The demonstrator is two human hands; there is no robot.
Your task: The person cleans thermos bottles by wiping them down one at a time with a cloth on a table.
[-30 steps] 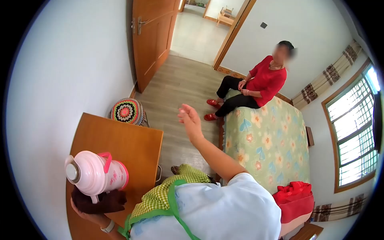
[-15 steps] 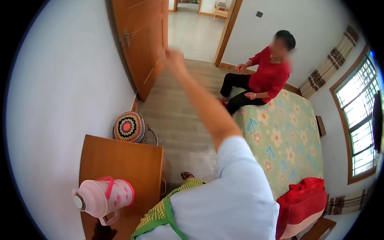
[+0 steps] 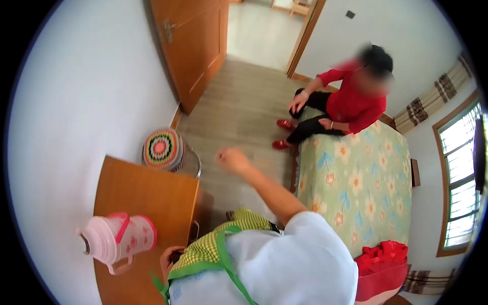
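Note:
My right arm, in a light blue sleeve, reaches out over the floor. At its end my right hand (image 3: 234, 160) is curled into a loose fist, slightly blurred, and no object shows in it. It is nearest to the stool with a round crocheted cover (image 3: 163, 149), apart from it. Low at the front, my left hand (image 3: 166, 259) is beside the yellow-green checked apron (image 3: 208, 244), which partly hides it. Its fingers curl round something dark that I cannot make out. To its left, a pink thermos flask (image 3: 119, 239) stands on the wooden cabinet (image 3: 142, 190).
A person in a red top (image 3: 356, 101) sits at the end of the bed with a floral cover (image 3: 356, 178). Red folded bedding (image 3: 381, 274) lies at its near end. A wooden door (image 3: 195, 46) stands ajar at the back; a barred window (image 3: 460, 178) is at right.
My right hand has swung down from in front of the door to above the floor near the stool. My left hand has come into view. The seated person has lowered a hand towards the knee.

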